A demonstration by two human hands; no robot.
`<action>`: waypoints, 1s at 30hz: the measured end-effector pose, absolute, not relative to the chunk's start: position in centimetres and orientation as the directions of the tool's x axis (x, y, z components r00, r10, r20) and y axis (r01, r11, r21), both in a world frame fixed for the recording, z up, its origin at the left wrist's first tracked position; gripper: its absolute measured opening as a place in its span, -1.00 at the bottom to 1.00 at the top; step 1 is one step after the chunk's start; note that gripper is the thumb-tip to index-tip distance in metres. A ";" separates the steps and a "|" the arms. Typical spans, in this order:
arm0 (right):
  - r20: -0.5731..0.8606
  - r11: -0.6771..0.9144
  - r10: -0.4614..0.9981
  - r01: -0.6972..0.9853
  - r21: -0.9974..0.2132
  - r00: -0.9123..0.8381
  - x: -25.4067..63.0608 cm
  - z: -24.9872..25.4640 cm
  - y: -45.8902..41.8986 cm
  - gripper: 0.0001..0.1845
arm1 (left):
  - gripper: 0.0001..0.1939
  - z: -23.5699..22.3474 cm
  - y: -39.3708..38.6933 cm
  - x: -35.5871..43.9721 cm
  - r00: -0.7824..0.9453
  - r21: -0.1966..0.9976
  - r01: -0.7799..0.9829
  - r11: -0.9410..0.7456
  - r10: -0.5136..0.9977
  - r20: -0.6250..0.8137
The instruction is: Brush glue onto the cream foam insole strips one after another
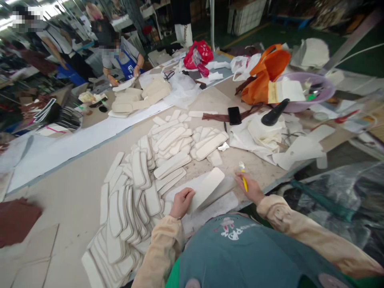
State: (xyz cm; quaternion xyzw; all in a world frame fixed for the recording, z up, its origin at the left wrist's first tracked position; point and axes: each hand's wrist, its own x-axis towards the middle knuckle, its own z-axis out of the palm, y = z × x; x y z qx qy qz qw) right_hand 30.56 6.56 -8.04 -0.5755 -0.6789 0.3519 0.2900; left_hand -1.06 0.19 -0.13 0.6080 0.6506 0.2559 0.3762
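My left hand [181, 202] is closed on the near end of a long cream insole-shaped piece [207, 186], which it holds tilted above the table. My right hand [251, 188] grips a small yellow-handled brush [244, 180] with a whitish tip, just to the right of that piece. A flat whitish sheet [214, 208] lies under both hands. To the left spreads a large fanned heap of similar cream pieces [132, 200], and more are stacked beyond [180, 140].
A black phone [234, 115], white cloth [264, 136], an orange bag [265, 74] and a purple basin [312, 94] sit at the far right. Across the table a person in a blue apron [123, 60] handles cream pieces. The table edge [279, 180] runs right of my hand.
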 end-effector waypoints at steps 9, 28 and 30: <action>-0.160 -0.126 0.973 0.200 -0.972 -0.165 29.8 -2.0 5.3 -0.68 | -0.71 -1.4 -0.3 3.8 0.061 0.869 0.448 0.212 0.962 -0.266; 0.009 0.239 0.946 0.679 -0.694 -0.324 31.3 -6.4 7.2 -0.71 | -0.71 -8.3 -4.5 3.3 -0.586 0.756 0.147 0.638 0.672 -0.453; 0.053 0.300 0.934 0.695 -0.653 -0.354 30.9 -6.7 7.9 -0.71 | -0.72 -8.5 -4.1 3.3 -0.605 0.724 0.217 0.655 0.672 -0.427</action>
